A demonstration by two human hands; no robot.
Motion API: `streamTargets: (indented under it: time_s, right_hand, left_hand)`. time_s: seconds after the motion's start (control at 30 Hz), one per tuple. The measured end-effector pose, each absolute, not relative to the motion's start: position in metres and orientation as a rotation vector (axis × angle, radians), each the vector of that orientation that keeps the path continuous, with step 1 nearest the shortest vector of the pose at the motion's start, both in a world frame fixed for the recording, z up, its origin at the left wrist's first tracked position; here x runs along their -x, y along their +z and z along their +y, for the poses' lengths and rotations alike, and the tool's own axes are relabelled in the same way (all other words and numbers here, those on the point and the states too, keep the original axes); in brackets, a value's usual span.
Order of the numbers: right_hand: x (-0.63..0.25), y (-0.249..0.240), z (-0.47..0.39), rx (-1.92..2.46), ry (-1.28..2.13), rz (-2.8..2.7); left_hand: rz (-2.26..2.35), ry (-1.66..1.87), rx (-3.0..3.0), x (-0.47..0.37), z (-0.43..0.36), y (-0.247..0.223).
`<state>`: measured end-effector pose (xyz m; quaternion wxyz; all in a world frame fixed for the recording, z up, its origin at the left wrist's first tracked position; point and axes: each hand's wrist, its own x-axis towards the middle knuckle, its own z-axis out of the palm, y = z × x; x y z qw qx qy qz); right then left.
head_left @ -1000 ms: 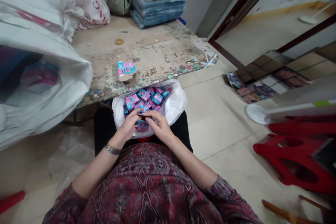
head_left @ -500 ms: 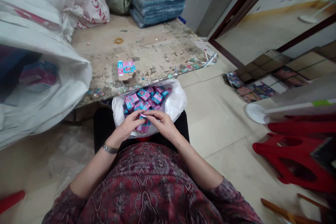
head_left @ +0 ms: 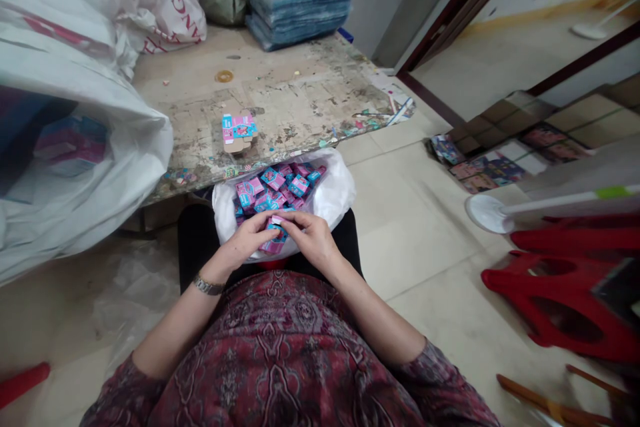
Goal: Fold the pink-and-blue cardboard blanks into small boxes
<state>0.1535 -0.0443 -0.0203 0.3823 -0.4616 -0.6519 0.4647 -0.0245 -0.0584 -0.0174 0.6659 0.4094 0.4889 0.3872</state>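
Observation:
Between both hands is a small pink and blue box (head_left: 274, 245), low over the near side of a white bag. My left hand (head_left: 253, 235) grips its left side, and my right hand (head_left: 309, 235) pinches a pale flap at its top. Several similar small boxes (head_left: 273, 179) fill the white plastic bag (head_left: 340, 183), which rests on my lap against the table edge. An unfolded pink and blue carton (head_left: 239, 131) lies on the worn table (head_left: 300, 90) just beyond the bag.
On the left a large open white sack (head_left: 135, 140) holds more boxes. A blue plastic-wrapped stack (head_left: 300, 13) lies at the table's back. Red stools (head_left: 560, 293), a white round-based stand (head_left: 487, 215) and cardboard stacks (head_left: 500, 113) stand on the floor at right.
The pale flap on the held box has shifted slightly right under my right fingers, and the box shows at a slightly different angle. Both hands otherwise stay in place.

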Motion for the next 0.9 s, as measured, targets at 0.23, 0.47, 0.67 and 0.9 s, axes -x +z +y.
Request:
streamTargets:
  time_s: [0.23, 0.47, 0.67, 0.9]
  right_hand:
    - [-0.153, -0.016, -0.047, 1.136, 1.047, -1.828]
    - [-0.149, -0.024, -0.053, 1.009, 0.944, -1.877]
    - [-0.15, -0.027, -0.051, 0.971, 0.924, -1.841]
    - [-0.146, -0.024, -0.053, 0.992, 0.941, -1.771]
  left_hand:
    - [1.167, 0.911, -0.853, 0.024, -0.06, -0.017]
    - [1.151, 0.92, -0.715, 0.028, -0.06, -0.019]
    - [1.113, 0.917, -0.689, 0.027, -0.061, -0.015]
    - [1.071, 1.047, -0.558, 0.019, -0.061, -0.011]
